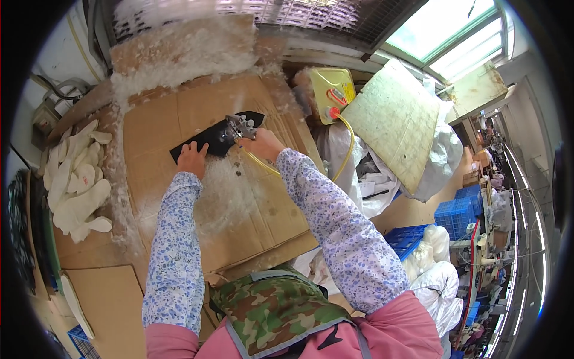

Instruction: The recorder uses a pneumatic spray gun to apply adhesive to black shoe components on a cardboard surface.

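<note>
A long black piece, flat like cut fabric or insole material (pixel 213 134), lies on a brown cardboard sheet (pixel 156 119). My left hand (pixel 191 160) rests on its near left end, fingers spread flat. In my right hand (pixel 264 145) is a metal spray gun (pixel 242 124), held close over the right part of the black piece. A yellow hose (pixel 345 158) runs from under my right forearm to the red cap of a yellow metal can (pixel 323 87). The gun covers part of the piece.
Cream-coloured insole-shaped pieces (pixel 81 179) are heaped at the left. Fluffy whitish residue coats the upright cardboard (pixel 185 48) at the back, below a grille (pixel 293 12). A board (pixel 394 122) lies on white sacks (pixel 442 161) at the right, with blue crates (pixel 453 216) beyond.
</note>
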`<state>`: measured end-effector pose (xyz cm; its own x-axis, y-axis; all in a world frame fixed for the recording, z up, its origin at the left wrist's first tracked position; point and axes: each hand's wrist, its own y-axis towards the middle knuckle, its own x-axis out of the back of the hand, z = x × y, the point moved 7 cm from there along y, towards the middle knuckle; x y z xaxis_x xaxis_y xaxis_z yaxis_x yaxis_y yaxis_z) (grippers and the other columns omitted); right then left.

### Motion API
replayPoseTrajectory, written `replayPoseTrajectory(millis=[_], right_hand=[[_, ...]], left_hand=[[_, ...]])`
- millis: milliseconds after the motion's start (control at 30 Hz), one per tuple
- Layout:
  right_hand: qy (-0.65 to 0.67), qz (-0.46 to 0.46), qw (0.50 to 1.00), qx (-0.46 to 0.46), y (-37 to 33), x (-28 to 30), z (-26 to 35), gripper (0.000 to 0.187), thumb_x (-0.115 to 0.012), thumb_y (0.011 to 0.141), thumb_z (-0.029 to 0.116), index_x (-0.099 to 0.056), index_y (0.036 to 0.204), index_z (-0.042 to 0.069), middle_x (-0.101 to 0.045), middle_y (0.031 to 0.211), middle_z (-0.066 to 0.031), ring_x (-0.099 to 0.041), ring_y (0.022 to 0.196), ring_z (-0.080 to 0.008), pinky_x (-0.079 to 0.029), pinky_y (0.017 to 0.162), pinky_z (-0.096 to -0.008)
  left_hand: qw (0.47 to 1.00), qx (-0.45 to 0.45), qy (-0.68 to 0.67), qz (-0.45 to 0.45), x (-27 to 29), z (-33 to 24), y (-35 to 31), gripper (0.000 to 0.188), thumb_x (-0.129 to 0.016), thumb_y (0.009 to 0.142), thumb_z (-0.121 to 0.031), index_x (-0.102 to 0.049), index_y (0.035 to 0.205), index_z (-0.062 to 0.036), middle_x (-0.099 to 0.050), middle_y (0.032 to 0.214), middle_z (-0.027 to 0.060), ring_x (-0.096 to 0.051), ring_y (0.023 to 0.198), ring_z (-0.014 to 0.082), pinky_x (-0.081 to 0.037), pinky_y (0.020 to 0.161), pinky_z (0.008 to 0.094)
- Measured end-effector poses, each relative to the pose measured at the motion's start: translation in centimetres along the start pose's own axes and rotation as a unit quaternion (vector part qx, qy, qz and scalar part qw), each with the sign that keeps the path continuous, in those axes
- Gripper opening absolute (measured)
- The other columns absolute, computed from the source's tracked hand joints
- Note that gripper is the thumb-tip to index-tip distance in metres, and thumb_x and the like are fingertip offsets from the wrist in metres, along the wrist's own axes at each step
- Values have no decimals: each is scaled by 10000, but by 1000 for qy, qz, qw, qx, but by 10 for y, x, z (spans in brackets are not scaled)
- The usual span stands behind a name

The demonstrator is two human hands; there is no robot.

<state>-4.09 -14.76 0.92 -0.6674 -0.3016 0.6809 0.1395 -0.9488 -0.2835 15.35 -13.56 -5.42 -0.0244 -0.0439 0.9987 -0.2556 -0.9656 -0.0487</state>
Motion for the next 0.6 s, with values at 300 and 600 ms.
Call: replayPoseTrajectory(millis=[300,600], right_hand=[[-19,12,1000,2,-2,-1,0,393,-627,791,372,-674,925,6,-676,835,-169,-648,848,-310,-481,767,-384],[-19,11,1000,7,-2,-2,1,403,-626,791,375,-673,916,-5,-675,823,-169,-648,841,-311,-482,767,-383]], left_hand=[[1000,0,-2,4,-3,1,-1,594,-552,796,-31,-432,1348,-217,-446,1199,141,-472,1069,301,-509,836,348],[999,0,3,-34,-6,4,-2,478,-509,846,-79,-486,1303,-220,-464,1102,111,-477,1029,281,-464,888,347]])
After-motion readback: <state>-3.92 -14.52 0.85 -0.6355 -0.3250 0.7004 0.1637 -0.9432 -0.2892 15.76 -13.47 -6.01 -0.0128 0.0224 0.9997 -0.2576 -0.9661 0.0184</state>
